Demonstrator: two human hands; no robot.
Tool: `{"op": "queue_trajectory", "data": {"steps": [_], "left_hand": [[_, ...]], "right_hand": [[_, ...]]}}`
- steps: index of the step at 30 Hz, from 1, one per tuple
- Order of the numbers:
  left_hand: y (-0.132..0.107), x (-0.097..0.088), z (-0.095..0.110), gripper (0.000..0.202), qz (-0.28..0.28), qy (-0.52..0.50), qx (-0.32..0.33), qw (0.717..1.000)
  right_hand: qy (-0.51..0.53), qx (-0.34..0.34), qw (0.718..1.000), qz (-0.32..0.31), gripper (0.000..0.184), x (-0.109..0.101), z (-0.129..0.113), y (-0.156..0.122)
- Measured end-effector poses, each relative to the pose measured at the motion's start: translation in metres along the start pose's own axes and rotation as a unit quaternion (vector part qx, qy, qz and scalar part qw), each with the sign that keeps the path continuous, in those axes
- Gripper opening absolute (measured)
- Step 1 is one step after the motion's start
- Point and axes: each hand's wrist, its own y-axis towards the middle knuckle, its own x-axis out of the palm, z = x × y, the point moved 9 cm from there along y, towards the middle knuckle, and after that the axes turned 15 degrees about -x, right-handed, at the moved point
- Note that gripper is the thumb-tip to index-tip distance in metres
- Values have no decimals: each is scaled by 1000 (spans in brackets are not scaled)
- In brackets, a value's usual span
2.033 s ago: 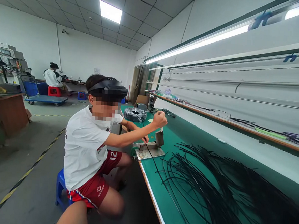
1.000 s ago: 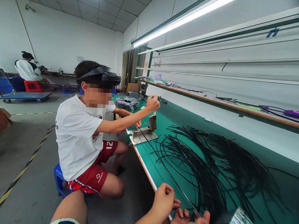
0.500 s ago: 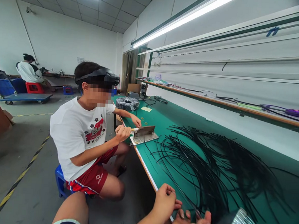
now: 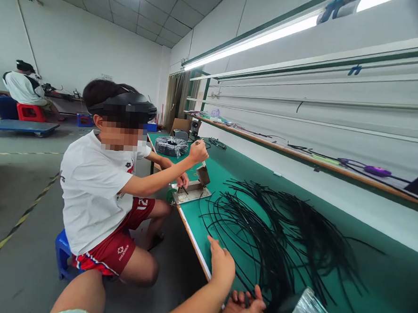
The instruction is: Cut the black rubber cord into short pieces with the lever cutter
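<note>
At the bench edge, hands beside black cables.

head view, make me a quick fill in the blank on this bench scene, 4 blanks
Beside the wearer's upper hand and lower hand lies a heap of ____ cables.
The cables lie on a ____ bench mat.
The co-worker at the bench sits on a ____ stool.
The far person sits on a ____ stool.

black, green, blue, red
</note>
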Motion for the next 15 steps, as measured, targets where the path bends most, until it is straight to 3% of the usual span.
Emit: {"op": "queue_trajectory", "data": {"steps": [3, 5, 9, 11, 13, 15], "left_hand": [[-9, 32, 22, 61, -92, 94, 61, 989], [-16, 34, 24, 51, -134, 89, 76, 984], [-14, -35, 0, 42, -24, -86, -11, 996], [-15, -59, -3, 51, -38, -176, -31, 983], [-17, -68, 8, 56, -76, -211, -35, 974], [-17, -63, 20, 56, -105, -196, -48, 974]], "right_hand": [[2, -9, 1000, 6, 48, -2, 0, 2], [32, 0, 999, 12, 48, -3, 5, 3], [71, -13, 997, 7, 48, 4, 2, 0], [85, -16, 996, 5, 39, 9, -6, -5], [97, -3, 995, 9, 34, 15, -13, -11], [99, 12, 995, 17, 35, 18, -18, -15]]}}
